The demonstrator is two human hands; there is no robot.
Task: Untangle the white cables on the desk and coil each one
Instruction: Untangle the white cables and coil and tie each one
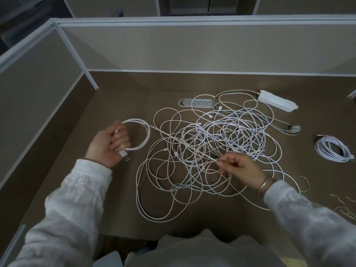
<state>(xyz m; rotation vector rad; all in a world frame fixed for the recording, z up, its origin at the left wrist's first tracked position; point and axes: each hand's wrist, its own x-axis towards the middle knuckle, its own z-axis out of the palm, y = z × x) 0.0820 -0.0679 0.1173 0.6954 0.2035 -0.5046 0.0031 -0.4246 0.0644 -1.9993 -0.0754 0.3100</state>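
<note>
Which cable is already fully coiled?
The coil lying alone at the desk's right edge, apart from the tangle. The loop in the left hand is only begun.

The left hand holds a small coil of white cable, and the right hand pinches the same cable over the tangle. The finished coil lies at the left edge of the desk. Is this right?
Not quite. The head view shows the finished coil at the right edge of the desk, not the left. The rest stands: left hand holds a small coil, right hand pinches that cable over the tangle.

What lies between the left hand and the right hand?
In the head view, one taut white cable runs from left hand to right hand, crossing the tangled cables.
</note>
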